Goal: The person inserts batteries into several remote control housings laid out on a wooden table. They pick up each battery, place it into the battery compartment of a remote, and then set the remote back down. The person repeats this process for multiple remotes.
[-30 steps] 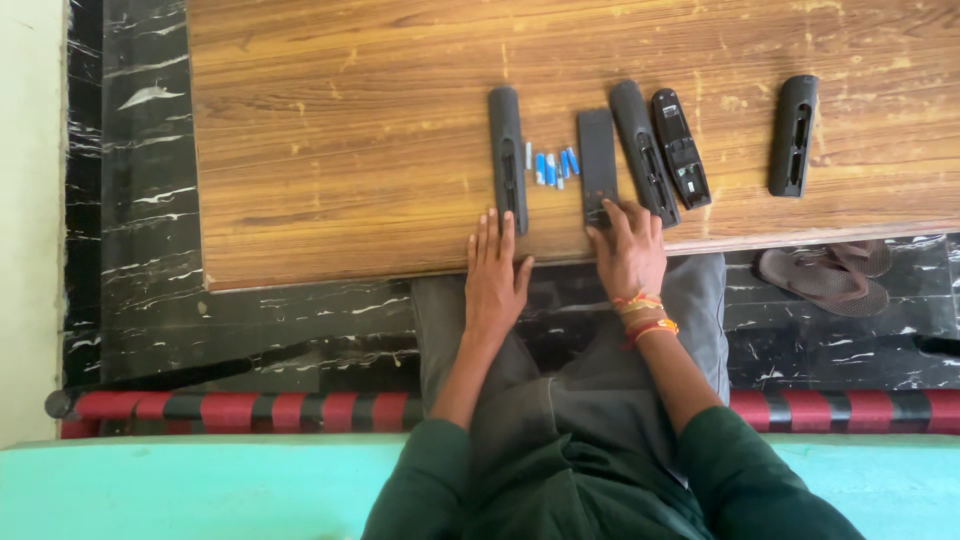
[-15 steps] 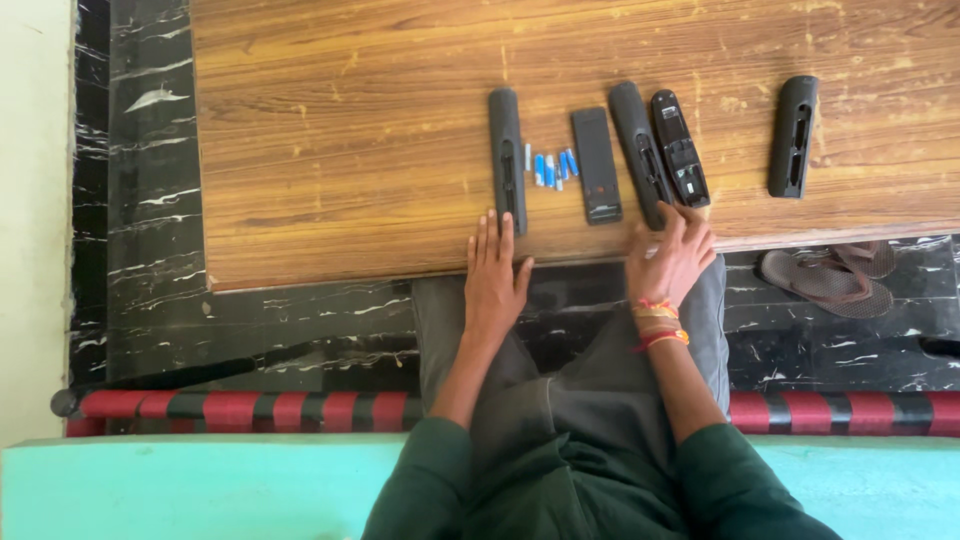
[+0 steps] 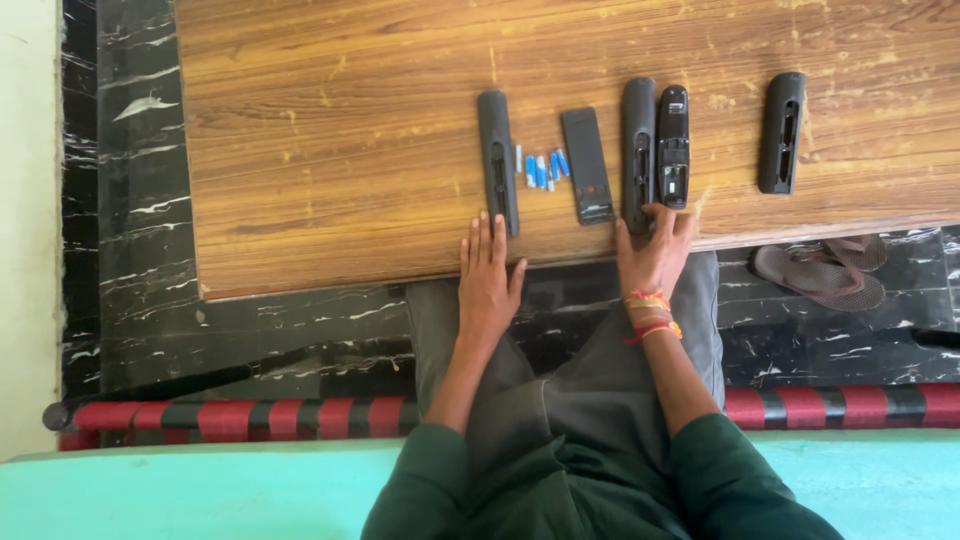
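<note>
Along the near edge of the wooden table (image 3: 350, 200), the left hand (image 3: 488, 280) rests flat and open; the right hand (image 3: 655, 250) fingertips touch two black remotes (image 3: 640, 150), neither gripped, beside loose blue batteries (image 3: 543, 168).

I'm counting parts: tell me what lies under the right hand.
The right hand covers the near end of a long black remote at the wooden table edge; whatever else lies beneath the fingers is hidden.
</note>
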